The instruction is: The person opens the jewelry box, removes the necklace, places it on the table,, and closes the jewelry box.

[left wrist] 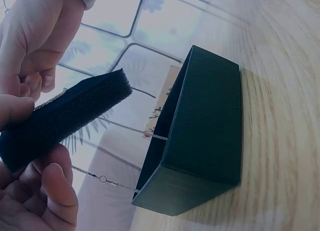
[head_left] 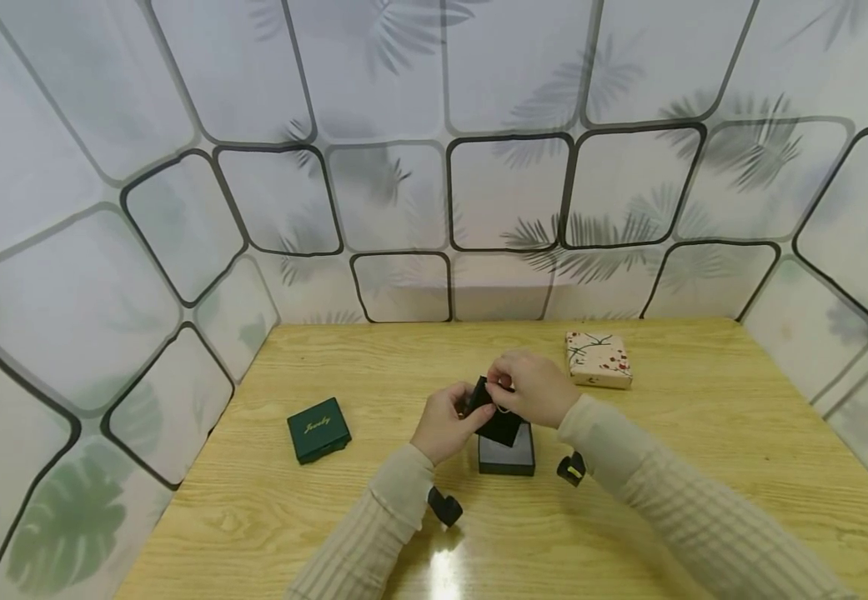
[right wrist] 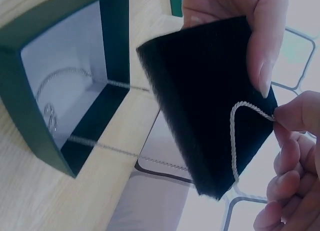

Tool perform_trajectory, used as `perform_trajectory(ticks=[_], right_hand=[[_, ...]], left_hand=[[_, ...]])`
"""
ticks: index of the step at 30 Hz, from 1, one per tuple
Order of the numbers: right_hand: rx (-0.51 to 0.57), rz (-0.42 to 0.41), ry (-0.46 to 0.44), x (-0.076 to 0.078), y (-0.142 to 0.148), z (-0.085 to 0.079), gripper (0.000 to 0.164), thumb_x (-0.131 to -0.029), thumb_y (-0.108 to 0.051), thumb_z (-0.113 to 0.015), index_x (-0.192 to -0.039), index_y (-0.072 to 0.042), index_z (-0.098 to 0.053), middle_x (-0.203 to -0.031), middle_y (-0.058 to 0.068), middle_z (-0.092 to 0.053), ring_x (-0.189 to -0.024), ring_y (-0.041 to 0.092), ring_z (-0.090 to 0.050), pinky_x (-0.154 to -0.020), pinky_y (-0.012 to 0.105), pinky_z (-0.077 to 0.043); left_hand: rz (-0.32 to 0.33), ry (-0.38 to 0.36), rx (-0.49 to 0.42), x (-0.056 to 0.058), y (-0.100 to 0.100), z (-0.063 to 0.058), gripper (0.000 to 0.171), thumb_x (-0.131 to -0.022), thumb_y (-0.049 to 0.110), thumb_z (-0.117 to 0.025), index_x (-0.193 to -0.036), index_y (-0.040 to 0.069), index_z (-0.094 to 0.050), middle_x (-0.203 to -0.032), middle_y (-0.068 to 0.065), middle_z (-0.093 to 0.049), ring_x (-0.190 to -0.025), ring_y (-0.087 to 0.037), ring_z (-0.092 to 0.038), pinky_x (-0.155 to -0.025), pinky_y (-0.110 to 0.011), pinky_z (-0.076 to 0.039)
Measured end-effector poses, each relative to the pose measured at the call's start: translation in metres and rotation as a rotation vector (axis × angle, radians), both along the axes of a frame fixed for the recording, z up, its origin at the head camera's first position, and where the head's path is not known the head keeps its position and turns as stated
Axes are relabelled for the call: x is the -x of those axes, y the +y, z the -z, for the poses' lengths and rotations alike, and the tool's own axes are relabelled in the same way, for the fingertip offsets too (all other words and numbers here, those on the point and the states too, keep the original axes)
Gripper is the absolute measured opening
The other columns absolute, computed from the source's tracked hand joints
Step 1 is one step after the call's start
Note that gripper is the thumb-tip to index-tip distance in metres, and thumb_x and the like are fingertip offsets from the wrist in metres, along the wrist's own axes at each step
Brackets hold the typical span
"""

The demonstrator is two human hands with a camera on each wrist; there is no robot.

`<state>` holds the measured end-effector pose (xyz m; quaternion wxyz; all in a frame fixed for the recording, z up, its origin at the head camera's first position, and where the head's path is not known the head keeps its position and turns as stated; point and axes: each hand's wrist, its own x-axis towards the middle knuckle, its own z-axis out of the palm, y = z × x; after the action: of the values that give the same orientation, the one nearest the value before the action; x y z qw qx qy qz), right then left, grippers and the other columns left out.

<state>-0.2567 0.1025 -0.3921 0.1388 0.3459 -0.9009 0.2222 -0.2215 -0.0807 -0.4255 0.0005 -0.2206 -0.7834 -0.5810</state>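
My left hand (head_left: pixel 443 423) grips a black foam pad (right wrist: pixel 200 101), thumb on its face and fingers behind. With thumb and fingertips, my right hand (head_left: pixel 534 389) pinches a silver twisted chain (right wrist: pixel 233 136) at the pad's edge. Part of the chain loops across the pad's black face. Two strands run from the pad down into an open dark green box (head_left: pixel 506 468), where more chain lies on the pale inner bottom (right wrist: pixel 75 91). The left wrist view shows a small ring clasp (left wrist: pixel 103 179) on one strand. The pad is tilted above the box.
A dark green lid-like piece with gold script (head_left: pixel 318 429) lies on the wooden table (head_left: pixel 253 517) to the left. At the back right stands a pale box with a red blossom print (head_left: pixel 599 362). Patterned curtains (head_left: pixel 388 196) hang behind and beside the table.
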Motion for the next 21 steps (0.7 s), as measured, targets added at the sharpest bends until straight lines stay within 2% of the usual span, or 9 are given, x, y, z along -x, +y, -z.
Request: perform_trajectory(ticks=[7, 12, 17, 21], right_hand=[[-0.035, -0.049, 0.035, 0.006, 0.003, -0.001, 0.012, -0.089, -0.015, -0.069, -0.080, -0.019, -0.062, -0.074, -0.009, -0.053, -0.064, 0.007, -0.047, -0.057, 0.026, -0.043], [-0.038, -0.055, 0.020, 0.009, 0.004, -0.003, 0.010, -0.089, -0.016, -0.068, -0.081, -0.019, -0.063, -0.076, -0.009, -0.054, -0.067, 0.007, -0.049, -0.061, 0.026, -0.045], [-0.030, -0.050, -0.018, 0.011, 0.006, -0.006, 0.009, -0.090, -0.016, -0.068, -0.083, -0.018, -0.063, -0.077, -0.008, -0.055, -0.068, 0.008, -0.050, -0.063, 0.027, -0.046], [-0.014, -0.051, -0.022, 0.013, 0.009, -0.007, 0.009, -0.089, -0.016, -0.069, -0.083, -0.019, -0.063, -0.077, -0.010, -0.055, -0.068, 0.007, -0.050, -0.063, 0.028, -0.045]], left_hand=[[0.009, 0.014, 0.030, -0.002, 0.000, -0.002, 0.016, -0.093, 0.010, -0.064, -0.102, -0.003, -0.065, -0.085, -0.008, -0.065, -0.068, -0.011, -0.055, -0.059, -0.021, -0.047], [0.039, 0.031, 0.065, -0.001, 0.000, -0.003, 0.014, -0.092, 0.009, -0.065, -0.098, -0.003, -0.066, -0.082, -0.007, -0.064, -0.065, -0.013, -0.053, -0.056, -0.020, -0.044], [0.083, 0.027, 0.081, -0.002, -0.001, -0.004, 0.016, -0.092, 0.009, -0.065, -0.101, -0.004, -0.066, -0.084, -0.011, -0.066, -0.066, -0.016, -0.055, -0.055, -0.020, -0.044], [0.108, 0.023, 0.082, 0.000, -0.001, 0.002, 0.016, -0.092, 0.008, -0.066, -0.101, -0.004, -0.066, -0.085, -0.013, -0.066, -0.068, -0.019, -0.058, -0.057, -0.020, -0.046]])
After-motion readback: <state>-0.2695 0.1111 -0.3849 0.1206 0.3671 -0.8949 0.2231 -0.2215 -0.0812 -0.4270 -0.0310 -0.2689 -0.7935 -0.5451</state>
